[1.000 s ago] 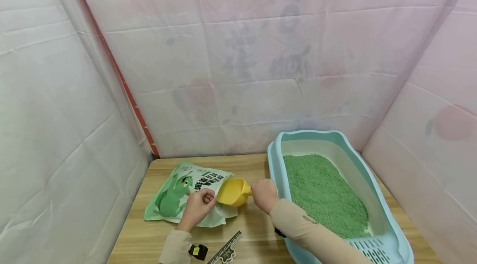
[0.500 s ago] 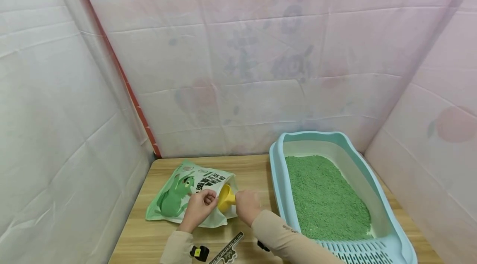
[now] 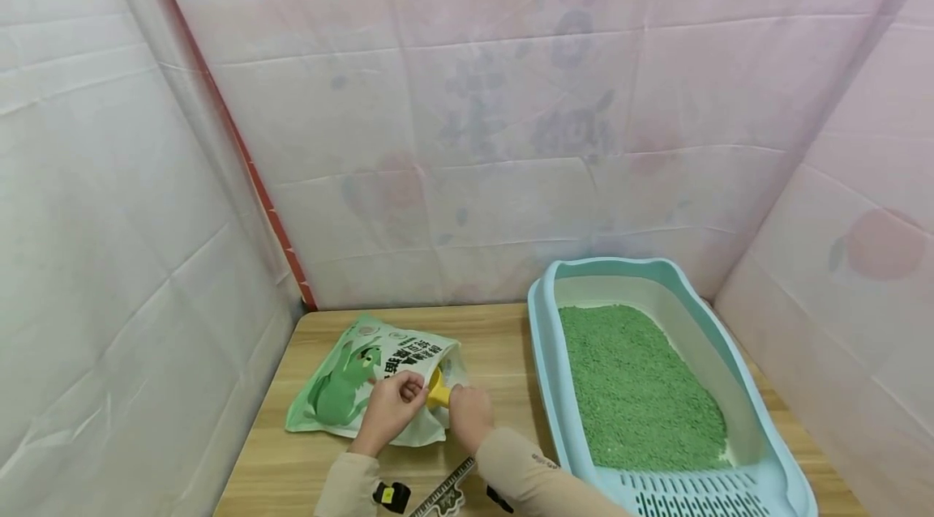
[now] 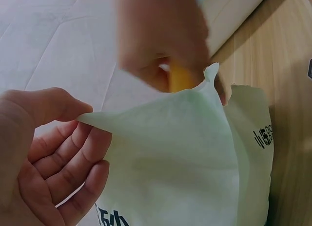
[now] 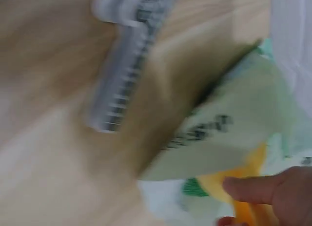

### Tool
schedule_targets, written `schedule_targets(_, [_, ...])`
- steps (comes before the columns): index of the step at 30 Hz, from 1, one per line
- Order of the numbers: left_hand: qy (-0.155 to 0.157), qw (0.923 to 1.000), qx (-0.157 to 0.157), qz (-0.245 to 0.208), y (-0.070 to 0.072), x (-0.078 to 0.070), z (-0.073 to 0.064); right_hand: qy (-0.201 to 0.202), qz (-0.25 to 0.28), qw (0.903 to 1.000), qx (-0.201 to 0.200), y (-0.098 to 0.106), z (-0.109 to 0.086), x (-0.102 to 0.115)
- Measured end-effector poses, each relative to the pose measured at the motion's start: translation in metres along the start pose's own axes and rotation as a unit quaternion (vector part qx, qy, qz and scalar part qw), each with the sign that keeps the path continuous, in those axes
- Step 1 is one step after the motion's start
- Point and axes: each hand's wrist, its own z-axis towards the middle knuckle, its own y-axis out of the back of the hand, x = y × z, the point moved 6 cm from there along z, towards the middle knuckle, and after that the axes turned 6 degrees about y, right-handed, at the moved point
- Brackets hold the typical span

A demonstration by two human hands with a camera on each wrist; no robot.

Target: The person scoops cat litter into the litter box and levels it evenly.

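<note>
A green and white cat litter bag [image 3: 343, 387] lies on its side on the table, its mouth facing right. My left hand [image 3: 392, 412] pinches the upper edge of that mouth between thumb and forefinger, lifting it, as the left wrist view shows. In my right hand [image 3: 470, 415] is the handle of a yellow scoop [image 3: 438, 392], whose bowl is inside the bag mouth and mostly hidden by the bag. A few green pellets [image 5: 193, 188] show beside the scoop in the right wrist view.
A light blue litter box [image 3: 543, 347] holding green litter [image 3: 642, 387] stands to the right, with a slotted grid at its near end. A ruler [image 3: 447, 489] lies at the table's front. Fabric walls [image 3: 467, 136] close in the back and sides.
My right hand has moved left, pushing the scoop from the bag's opening deeper inside. The left hand keeps its pinch on the bag's edge, nearly still.
</note>
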Motion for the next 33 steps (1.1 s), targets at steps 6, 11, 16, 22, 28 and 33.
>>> schedule_targets(6, [0.010, 0.9999, 0.000, -0.001, 0.000, 0.002, 0.000, -0.033, 0.059, 0.9973, 0.029, -0.022, -0.013, -0.012])
schedule_targets(11, [0.008, 1.0000, 0.001, 0.003, 0.000, 0.003, -0.001, -0.072, 0.109, 0.9911, 0.027, -0.037, -0.029, -0.020])
schedule_targets(16, [0.011, 0.9999, 0.001, 0.005, 0.000, 0.002, -0.001, -0.107, 0.153, 0.9812, 0.051, -0.048, -0.039, -0.023])
schedule_targets(22, [0.022, 0.9996, 0.015, -0.003, -0.001, 0.002, -0.001, -0.165, 0.224, 0.9578, 0.073, -0.058, -0.040, -0.031])
schedule_targets(28, [0.026, 0.9995, 0.017, -0.003, -0.001, 0.002, -0.002, -0.148, 0.215, 0.9650, 0.022, -0.056, -0.039, -0.032])
schedule_targets(33, [0.024, 0.9995, 0.019, -0.009, -0.001, 0.002, -0.001, -0.138, 0.200, 0.9699, 0.001, -0.053, -0.039, -0.033])
